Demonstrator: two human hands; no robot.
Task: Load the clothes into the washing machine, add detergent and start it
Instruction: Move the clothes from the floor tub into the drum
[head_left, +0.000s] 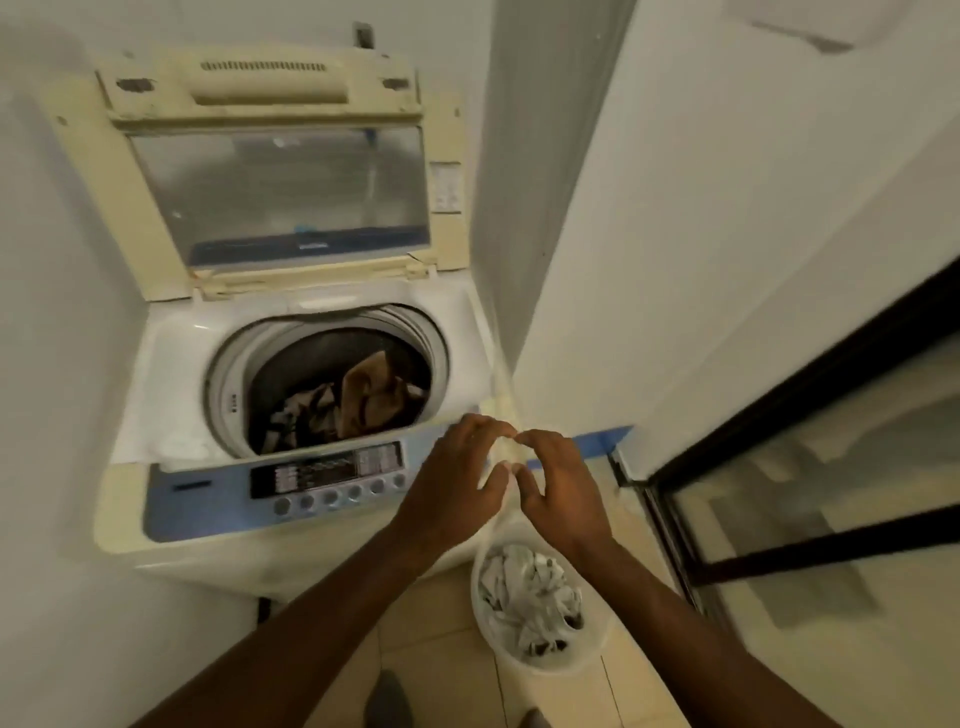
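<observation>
Top-loading washing machine (291, 415) on the left, lid (275, 171) propped upright at the far side, so the drum (332, 384) lies open for loading. Brown and patterned clothes (363, 395) already down in the drum. White laundry basket (540, 613) on the floor, near and just right of the machine, with pale grey garments (524, 587) left inside; probably placed there for a short reach to the drum. Loading judged part done, detergent and start yet to come.

Left hand (457, 483) and right hand (561, 488) raised together above the basket, beside the control panel (327, 478). Each grip half open, fingers curved, fingertips nearly meeting. Something pale and blurred between them, perhaps thin fabric; cannot tell whether either grip holds it.
</observation>
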